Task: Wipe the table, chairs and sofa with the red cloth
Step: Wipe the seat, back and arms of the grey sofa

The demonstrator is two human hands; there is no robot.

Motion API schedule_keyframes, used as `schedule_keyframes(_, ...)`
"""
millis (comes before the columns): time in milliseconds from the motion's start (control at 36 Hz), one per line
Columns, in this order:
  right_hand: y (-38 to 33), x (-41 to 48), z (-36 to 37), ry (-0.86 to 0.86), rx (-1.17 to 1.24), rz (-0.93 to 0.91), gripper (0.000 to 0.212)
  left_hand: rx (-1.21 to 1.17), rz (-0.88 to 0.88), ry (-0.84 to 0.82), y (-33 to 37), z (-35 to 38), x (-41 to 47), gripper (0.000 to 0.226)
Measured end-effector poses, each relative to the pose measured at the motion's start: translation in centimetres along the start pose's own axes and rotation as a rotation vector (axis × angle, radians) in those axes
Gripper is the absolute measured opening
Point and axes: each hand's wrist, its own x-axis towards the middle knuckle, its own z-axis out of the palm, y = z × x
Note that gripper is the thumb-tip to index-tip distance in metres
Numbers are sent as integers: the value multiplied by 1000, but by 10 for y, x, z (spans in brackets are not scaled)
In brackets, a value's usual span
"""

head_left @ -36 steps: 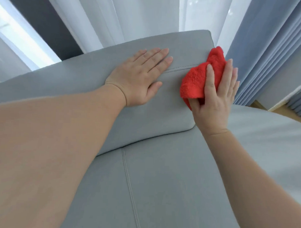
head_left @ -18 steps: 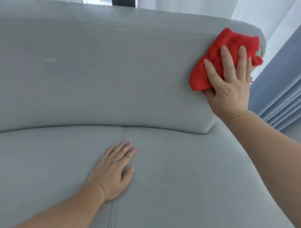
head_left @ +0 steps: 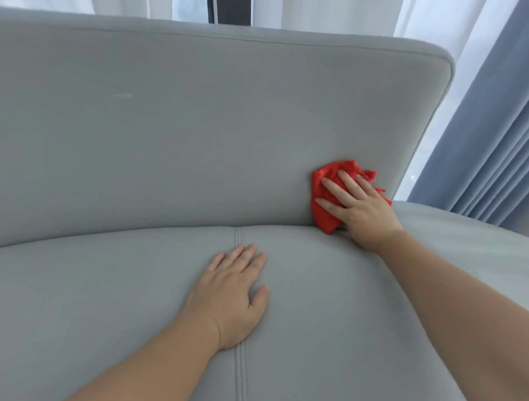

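A grey sofa point(head_left: 175, 143) fills the view, its backrest upright and its seat below with a stitched seam down the middle. The red cloth point(head_left: 324, 213) lies bunched against the lower right of the backrest, just above the seat. My right hand point(head_left: 357, 208) presses it flat against the backrest with straight, spread fingers. My left hand point(head_left: 234, 292) rests palm down on the seat cushion, across the seam, with fingers straight and nothing in it.
White sheer curtains point(head_left: 324, 10) and a dark window frame point(head_left: 229, 5) stand behind the sofa. Blue-grey drapes point(head_left: 493, 142) hang at the right, close to the backrest's end. The sofa's right arm point(head_left: 466, 234) curves off behind my right forearm.
My right hand has slid the red cloth down the backrest from its top right corner to just above the seat. My left hand stays flat on the seat.
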Motion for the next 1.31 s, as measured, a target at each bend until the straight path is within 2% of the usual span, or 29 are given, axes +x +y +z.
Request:
schedule_keyframes(83, 13, 8, -5, 25, -55, -31, 53, -17, -20, 14, -2, 1, -1, 76)
schedule_keyframes(167, 28, 23, -16, 121, -87, -17, 53, -52, -5, -8, -4, 3, 1, 58)
schedule_keyframes(250, 43, 43, -34, 225, -85, 32, 52, -70, -18, -28, -6, 1, 1, 59)
schedule_keyframes(333, 55, 65, -60, 320, -23, 151, 55, -66, -6, -56, -3, -3, 4, 74)
schedule_keyframes(389, 63, 78, -78, 363, 30, 247, 59, -46, 13, -82, -4, -2, 4, 73)
schedule_keyframes(444, 68, 92, -97, 367, 95, 350, 62, -38, 9, -78, -3, -2, 4, 66)
schedule_keyframes(556, 67, 110, -117, 306, 262, 552, 65, -34, 0, -60, -2, -2, 2, 69)
schedule_keyframes(1000, 33, 103, -78, 458, 271, 467, 56, -58, 0, -19, -3, 4, 2, 75)
schedule_keyframes(1056, 28, 100, -73, 453, 271, 449, 57, -60, 4, -17, -3, 4, 2, 83)
schedule_keyframes(1222, 4, 89, -53, 406, 289, 401, 67, -65, 5, -13, -3, 4, 2, 85)
schedule_keyframes(1306, -16, 76, -35, 303, 267, 294, 64, -67, 6, -3, -3, 3, 2, 86)
